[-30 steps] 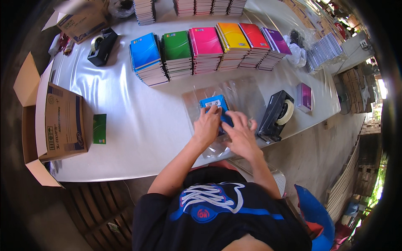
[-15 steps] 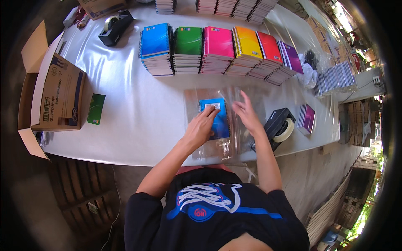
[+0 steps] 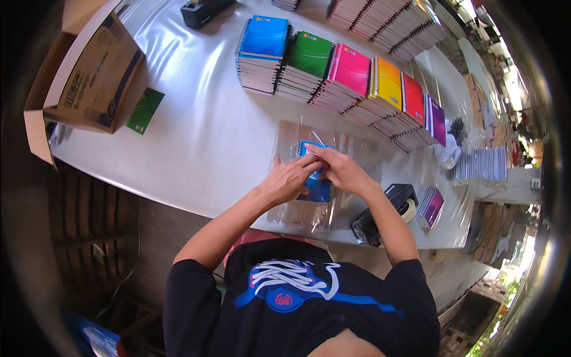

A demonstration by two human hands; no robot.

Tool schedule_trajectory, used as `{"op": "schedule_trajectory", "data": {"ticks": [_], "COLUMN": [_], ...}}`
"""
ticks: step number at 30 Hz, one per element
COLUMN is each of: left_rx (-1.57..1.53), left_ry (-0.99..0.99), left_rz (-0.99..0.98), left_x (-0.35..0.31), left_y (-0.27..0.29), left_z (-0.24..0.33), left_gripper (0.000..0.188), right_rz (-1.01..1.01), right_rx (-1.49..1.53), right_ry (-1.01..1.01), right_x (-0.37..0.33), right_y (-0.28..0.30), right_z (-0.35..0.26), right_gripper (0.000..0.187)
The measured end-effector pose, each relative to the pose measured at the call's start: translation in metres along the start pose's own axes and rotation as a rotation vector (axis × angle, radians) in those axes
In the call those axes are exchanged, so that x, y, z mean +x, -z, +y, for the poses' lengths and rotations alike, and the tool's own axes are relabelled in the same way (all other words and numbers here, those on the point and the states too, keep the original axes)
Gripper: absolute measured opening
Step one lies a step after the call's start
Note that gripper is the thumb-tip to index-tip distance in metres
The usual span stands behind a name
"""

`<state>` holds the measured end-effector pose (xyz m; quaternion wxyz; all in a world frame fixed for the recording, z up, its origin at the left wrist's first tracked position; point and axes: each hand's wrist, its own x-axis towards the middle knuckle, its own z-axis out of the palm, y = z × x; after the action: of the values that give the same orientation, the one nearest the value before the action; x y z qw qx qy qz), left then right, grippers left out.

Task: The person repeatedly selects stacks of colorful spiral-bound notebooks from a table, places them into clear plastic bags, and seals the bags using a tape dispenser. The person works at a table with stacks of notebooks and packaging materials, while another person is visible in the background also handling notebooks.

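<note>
A blue spiral notebook [image 3: 321, 191] lies on a clear plastic sheet or bag [image 3: 284, 212] in front of me. My left hand [image 3: 288, 179] rests over the notebook's left side, fingers stretched out and the little finger raised apart. Over its upper part, my right hand [image 3: 343, 171] has its fingers pinched together, their tips meeting those of the left. A thin whitish strip [image 3: 319, 140] sticks out just beyond the fingertips. What the right fingers grip is hidden, and the hands cover most of the cover's top half.
Stacks of spiral notebooks in blue [image 3: 266, 37], green [image 3: 308, 53], pink [image 3: 348, 69], yellow, red and purple stand beyond. A tape dispenser [image 3: 372, 227] and small purple notebooks [image 3: 430, 205] sit right. An open carton [image 3: 98, 74] and a green notebook cover [image 3: 145, 111] lie left.
My right hand has come in from the right to meet the left over the notebook, and its fingers have closed. The white label seen on the cover is now covered. The view has turned.
</note>
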<state>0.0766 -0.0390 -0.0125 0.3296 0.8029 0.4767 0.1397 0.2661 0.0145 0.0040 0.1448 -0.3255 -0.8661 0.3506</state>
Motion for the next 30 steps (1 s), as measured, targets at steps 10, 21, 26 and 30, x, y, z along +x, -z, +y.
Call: {"op": "schedule_trajectory", "data": {"ticks": [10,21,26,30], "left_rx": [0.019,-0.034,-0.614,-0.234], "left_ry": [0.146,0.091,-0.082,0.038], "left_rz": [-0.033,-0.087,0.368,0.190], "left_x": [-0.006,0.007,0.013,0.011], "left_y": [-0.012,-0.018,-0.037,-0.029], "left_z": [-0.027,-0.027,-0.051,-0.057], "left_gripper": [0.097,0.097,0.069,0.049], "right_rz": [0.043,0.126,0.105,0.118], "right_rx": [0.502,0.077,0.019,-0.133], "right_ry": [-0.086,-0.080,-0.191,-0.335], "right_x": [-0.002,-0.002,0.006,0.005], "right_y": [-0.006,-0.032,-0.032,-0.028], "right_z": [0.029,0.002,-0.027,-0.041], "right_gripper": [0.017,0.053,0.097,0.102]}}
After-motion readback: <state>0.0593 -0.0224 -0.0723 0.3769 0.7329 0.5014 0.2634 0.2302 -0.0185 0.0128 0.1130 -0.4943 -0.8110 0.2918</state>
